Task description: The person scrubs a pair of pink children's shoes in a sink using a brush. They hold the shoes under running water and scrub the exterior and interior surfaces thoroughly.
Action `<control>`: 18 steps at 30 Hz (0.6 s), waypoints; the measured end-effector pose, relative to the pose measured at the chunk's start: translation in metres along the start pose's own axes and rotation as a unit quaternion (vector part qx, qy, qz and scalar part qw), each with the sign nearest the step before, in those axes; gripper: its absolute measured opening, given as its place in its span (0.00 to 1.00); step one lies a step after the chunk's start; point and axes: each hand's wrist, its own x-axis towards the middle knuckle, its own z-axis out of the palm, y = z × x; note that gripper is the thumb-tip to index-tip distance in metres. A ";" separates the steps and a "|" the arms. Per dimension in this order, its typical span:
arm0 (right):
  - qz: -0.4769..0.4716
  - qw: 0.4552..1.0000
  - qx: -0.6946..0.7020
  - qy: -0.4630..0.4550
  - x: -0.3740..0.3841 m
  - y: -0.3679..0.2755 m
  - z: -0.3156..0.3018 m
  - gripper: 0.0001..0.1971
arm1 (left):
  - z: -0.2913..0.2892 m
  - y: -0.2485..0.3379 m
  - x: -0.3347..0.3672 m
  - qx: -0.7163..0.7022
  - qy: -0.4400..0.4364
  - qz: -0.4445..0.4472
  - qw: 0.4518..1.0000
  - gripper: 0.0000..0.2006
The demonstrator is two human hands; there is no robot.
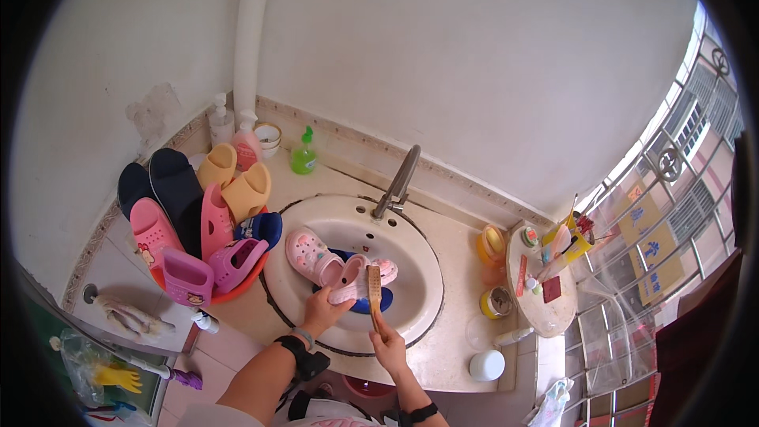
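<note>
1. A person leans over an oval sink [431, 292] set in a pale counter [320, 182], the left grip [320, 312] closed on a pink clog [348, 278] above the basin.
2. The right grip [387, 348] is wrapped around the handle of a wooden brush [374, 285], its head crossing in front of the clog; whether they touch cannot be told.
3. A second clog [307, 251] sits at the basin's left, with a blue slipper [375, 301] lower down.
4. A metal faucet [401, 177] rises behind the sink, toward the counter's back edge.
5. Slippers in navy, pink, yellow and purple crowd a red tub [251, 286] at the counter's left end.
6. Pump bottles and stacked bowls [269, 139] line the back left corner, a green bottle [303, 156] just beside them.
7. A white jar [487, 365] stands at the front right corner.
8. Pale walls [474, 55] enclose the room; a white pipe [251, 47] runs down one corner, and a barred window [672, 166] opens at right.
</note>
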 end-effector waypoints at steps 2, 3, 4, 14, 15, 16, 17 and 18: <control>-0.013 0.999 -0.030 0.002 -0.007 -0.014 0.006 0.20 | -0.001 -0.009 0.001 -0.007 0.006 0.001 1.000 0.20; -0.009 0.998 -0.055 0.011 -0.003 -0.021 0.006 0.20 | 0.000 -0.013 0.002 -0.011 0.008 0.002 1.000 0.20; -0.002 0.997 -0.079 0.025 0.001 -0.025 0.004 0.19 | 0.001 -0.010 0.001 -0.014 -0.001 0.004 1.000 0.20; 0.000 0.999 -0.037 0.039 0.001 -0.008 0.010 0.19 | -0.006 -0.002 0.002 -0.010 -0.011 0.022 1.000 0.20; -0.040 0.996 -0.072 0.037 -0.008 -0.011 0.013 0.20 | -0.001 -0.009 -0.001 -0.008 -0.009 0.024 1.000 0.19; -0.047 0.994 -0.094 0.038 -0.009 -0.014 0.013 0.20 | 0.001 -0.014 0.000 -0.004 -0.006 0.031 0.999 0.19; -0.054 0.991 -0.116 0.039 -0.008 -0.018 0.012 0.20 | 0.003 -0.019 0.001 -0.004 0.001 0.027 1.000 0.19; -0.062 0.987 -0.139 0.042 -0.003 -0.021 0.011 0.20 | 0.002 -0.017 0.001 -0.003 -0.002 0.022 1.000 0.19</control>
